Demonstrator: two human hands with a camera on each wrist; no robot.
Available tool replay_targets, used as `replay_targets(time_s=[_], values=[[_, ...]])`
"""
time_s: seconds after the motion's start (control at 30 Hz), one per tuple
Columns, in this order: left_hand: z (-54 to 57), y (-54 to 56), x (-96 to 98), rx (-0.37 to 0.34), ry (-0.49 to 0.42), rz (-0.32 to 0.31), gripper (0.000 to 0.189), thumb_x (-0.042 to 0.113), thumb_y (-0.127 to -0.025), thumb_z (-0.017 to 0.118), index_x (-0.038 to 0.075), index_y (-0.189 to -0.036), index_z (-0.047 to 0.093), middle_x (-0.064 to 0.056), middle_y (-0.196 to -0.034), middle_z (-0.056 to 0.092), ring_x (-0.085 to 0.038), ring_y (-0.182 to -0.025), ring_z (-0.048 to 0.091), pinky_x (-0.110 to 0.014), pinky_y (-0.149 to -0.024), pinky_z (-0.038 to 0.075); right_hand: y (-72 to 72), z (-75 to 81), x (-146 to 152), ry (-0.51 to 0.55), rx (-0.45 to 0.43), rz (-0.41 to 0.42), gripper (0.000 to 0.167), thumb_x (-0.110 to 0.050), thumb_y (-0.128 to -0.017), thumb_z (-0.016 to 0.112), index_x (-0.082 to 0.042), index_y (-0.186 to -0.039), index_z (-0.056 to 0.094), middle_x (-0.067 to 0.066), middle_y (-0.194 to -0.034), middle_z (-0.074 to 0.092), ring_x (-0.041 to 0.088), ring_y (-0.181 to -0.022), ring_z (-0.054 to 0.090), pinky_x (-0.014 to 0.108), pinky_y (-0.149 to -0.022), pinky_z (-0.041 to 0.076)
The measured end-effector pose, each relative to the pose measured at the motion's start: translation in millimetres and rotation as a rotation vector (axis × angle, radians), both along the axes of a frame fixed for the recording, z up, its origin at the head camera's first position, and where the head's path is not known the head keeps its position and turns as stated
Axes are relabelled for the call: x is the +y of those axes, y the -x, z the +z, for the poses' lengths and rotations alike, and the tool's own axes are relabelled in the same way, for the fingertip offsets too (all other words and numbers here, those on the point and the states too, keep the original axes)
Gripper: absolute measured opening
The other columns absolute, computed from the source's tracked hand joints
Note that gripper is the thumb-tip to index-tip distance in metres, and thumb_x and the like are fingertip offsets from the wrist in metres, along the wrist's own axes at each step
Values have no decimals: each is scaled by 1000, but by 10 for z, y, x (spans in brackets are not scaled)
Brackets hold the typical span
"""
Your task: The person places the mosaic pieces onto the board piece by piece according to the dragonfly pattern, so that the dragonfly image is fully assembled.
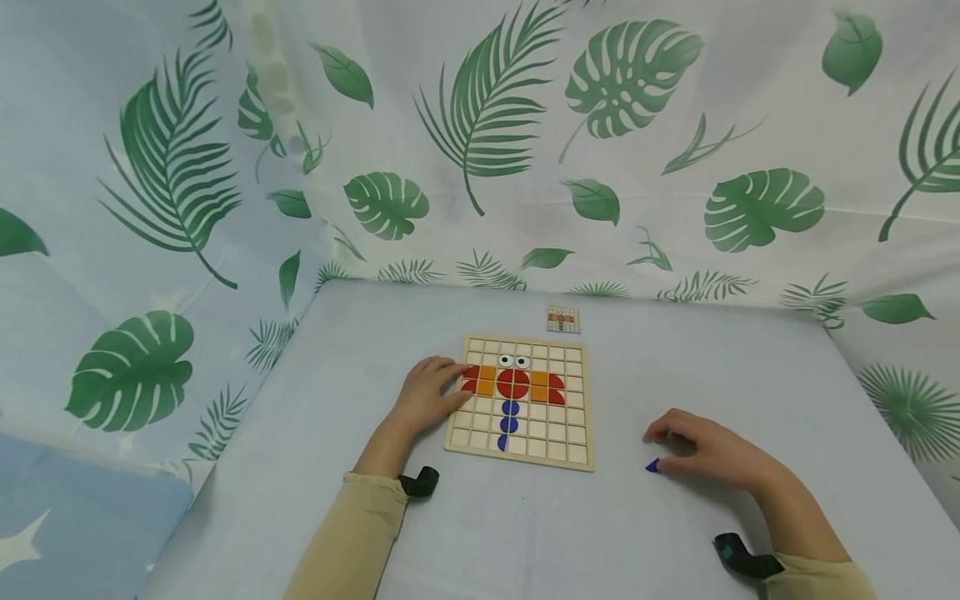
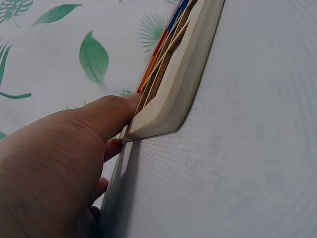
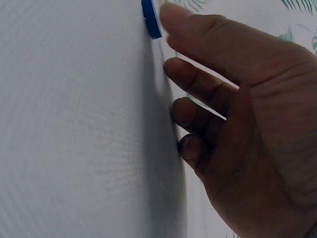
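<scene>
A light wooden grid board [image 1: 525, 458] lies on the table, bearing red, orange and blue pieces and two eye pieces [image 1: 514, 362]. My left hand [image 1: 429, 392] rests at the board's left edge, its thumb and a finger beside the red pieces [image 1: 469, 379]. In the left wrist view, the thumb lies over the board's rim [image 2: 173, 106]. To the right of the board, my right hand [image 1: 705, 450] is over the table, fingers loosely bent. Near its thumb tip is a small blue piece [image 1: 652, 466]; the right wrist view shows this blue piece [image 3: 151, 19] beside the thumb, contact unclear.
Behind the board lies a small card [image 1: 563, 319] with a similar picture on a grid. White cloth with green leaves [image 1: 480, 108] hangs at the back and left of the table. Both wrists carry black devices [image 1: 420, 482].
</scene>
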State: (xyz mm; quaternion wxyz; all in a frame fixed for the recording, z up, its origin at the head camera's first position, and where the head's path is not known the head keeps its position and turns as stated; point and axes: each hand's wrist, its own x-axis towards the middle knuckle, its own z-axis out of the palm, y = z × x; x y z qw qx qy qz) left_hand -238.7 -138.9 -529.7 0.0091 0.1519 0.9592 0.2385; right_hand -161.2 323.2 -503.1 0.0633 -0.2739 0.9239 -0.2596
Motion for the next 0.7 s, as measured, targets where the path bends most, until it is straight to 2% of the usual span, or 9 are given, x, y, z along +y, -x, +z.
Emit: replay_targets(time_s=[0.07, 0.17, 0.37, 0.5, 0.7], values=[[7, 2, -1, -2, 1, 0, 54, 46, -94, 64, 25, -142, 54, -5, -143, 53, -28, -142, 38, -48, -121, 28, 9, -19, 7, -3, 3, 31, 31, -38, -85, 76, -29, -113, 64, -17, -109, 61, 1, -98, 55, 19, -84, 49], [11, -1, 0, -3, -1, 0, 54, 46, -94, 64, 25, -143, 54, -6, -143, 53, -28, -142, 38, -48, -121, 28, 14, -31, 4, -2, 11, 33, 27, -35, -86, 76, -30, -111, 65, -18, -107, 61, 0, -96, 54, 18, -83, 48], [-11, 6, -3, -1, -1, -2, 54, 47, -94, 64, 25, -142, 55, -5, -143, 53, -28, -142, 38, -48, -121, 28, 21, -63, -9, 0, 7, -37, 17, -27, -89, 74, -29, -105, 67, -17, -98, 60, -3, -85, 51, 21, -71, 49], [-23, 14, -5, -8, 11, 1, 55, 49, -94, 62, 27, -143, 53, -4, -143, 53, -27, -142, 37, -47, -122, 27, 22, -78, -9, 5, -6, -85, 17, -32, -87, 75, -31, -102, 67, -17, -95, 60, -3, -83, 51, 21, -70, 49], [-9, 2, -1, 10, -2, -3, 54, 47, -94, 64, 25, -142, 55, -5, -142, 54, -28, -141, 38, -48, -121, 29, 27, -83, -19, 3, 24, -50, 17, -29, -88, 75, -30, -103, 67, -18, -96, 59, -4, -85, 51, 21, -72, 50]])
